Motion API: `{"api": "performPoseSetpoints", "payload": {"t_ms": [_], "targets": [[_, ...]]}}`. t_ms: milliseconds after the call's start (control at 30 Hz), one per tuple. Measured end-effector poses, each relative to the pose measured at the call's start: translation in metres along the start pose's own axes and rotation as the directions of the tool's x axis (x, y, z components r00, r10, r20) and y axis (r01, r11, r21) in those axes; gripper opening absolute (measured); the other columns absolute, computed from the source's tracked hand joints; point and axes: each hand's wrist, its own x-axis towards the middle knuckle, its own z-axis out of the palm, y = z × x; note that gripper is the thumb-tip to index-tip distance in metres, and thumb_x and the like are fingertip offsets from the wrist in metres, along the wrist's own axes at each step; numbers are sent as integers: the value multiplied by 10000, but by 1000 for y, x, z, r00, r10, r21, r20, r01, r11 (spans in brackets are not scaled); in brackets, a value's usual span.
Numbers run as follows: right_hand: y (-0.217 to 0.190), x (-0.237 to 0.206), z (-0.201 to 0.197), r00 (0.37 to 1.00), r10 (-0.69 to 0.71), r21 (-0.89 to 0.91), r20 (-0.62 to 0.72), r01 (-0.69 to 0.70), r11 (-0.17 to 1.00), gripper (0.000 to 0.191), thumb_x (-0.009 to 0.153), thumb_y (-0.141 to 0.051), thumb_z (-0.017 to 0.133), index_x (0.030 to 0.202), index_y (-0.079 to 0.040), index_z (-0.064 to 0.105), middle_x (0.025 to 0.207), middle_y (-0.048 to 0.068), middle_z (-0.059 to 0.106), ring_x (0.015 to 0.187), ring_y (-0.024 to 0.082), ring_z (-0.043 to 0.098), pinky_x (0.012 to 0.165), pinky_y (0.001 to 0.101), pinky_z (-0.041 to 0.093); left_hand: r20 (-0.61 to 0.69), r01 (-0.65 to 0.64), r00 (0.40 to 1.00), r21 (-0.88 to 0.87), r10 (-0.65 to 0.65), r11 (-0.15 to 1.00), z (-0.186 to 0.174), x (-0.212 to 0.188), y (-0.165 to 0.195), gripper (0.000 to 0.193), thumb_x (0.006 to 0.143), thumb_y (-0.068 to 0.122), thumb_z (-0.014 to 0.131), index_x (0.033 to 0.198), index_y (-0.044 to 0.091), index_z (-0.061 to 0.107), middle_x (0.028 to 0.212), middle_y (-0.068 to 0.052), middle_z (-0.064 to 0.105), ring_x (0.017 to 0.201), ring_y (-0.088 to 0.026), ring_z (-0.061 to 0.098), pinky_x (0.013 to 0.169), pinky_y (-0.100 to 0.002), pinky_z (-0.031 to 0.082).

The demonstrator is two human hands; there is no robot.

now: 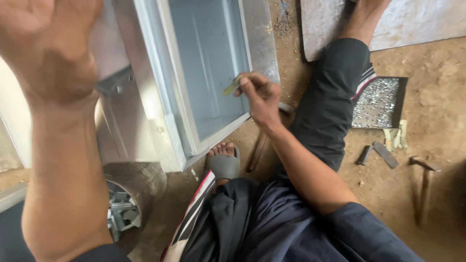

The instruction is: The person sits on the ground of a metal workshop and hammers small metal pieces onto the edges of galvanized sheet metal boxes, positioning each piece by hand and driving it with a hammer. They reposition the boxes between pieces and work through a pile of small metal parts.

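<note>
Beside the metal frame (170,116), right hand (262,97) pinches a chisel (231,87).

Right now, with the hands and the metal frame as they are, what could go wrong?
1. The right hand pinches a small flat piece near the metal frame; its edge might cut the fingers.
2. The sandalled foot lies just under the frame's corner and could be struck if the frame slips.
3. The left hand is raised and blurred, so it may bump the frame.

Small flat yellowish piece (231,87), tilted, pinched against metal frame (167,97).
</note>
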Motion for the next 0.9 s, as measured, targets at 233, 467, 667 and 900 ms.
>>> {"api": "performPoseSetpoints", "payload": {"t_ms": [233, 467, 667, 900], "targets": [[47, -34, 7, 994, 109, 197, 4, -107, 974, 162, 1050, -61, 642, 1051, 85, 713, 992, 113, 709, 818, 160, 680, 760, 295, 581, 39, -107, 994, 15, 107, 994, 27, -24, -6, 193, 1121, 110, 765, 1159, -32, 639, 1091, -76, 638, 893, -125, 544, 807, -227, 438], [54, -33, -10, 984, 153, 107, -87, -143, 984, 159, 1033, -76, 657, 1048, 70, 719, 967, 102, 716, 812, 145, 680, 768, 282, 571, 108, -177, 980, 111, 165, 978, 66, -22, 14, 155, 1077, 92, 787, 1151, 30, 665, 1073, -67, 611, 910, -127, 562, 786, -235, 470], [38, -29, -28, 995, 45, -359, -90, -74, 930, 119, 997, -69, 696, 1041, 20, 763, 943, 79, 761, 835, 130, 688, 736, 281, 568, 178, -215, 970, 293, 167, 932, 66, -18, 14, 284, 993, 161, 851, 1187, 75, 662, 1273, -73, 528, 1123, -186, 536, 909, -290, 511], [47, 91, -50, 974, -202, -624, -106, 93, 776, 96, 973, -86, 734, 1024, -6, 729, 889, 90, 733, 756, 155, 700, 665, 328, 589, 217, -172, 970, 300, 108, 938, 70, -9, 21, 333, 973, 203, 853, 1222, 89, 663, 1466, -111, 475, 1391, -254, 517, 1119, -374, 501]]}}
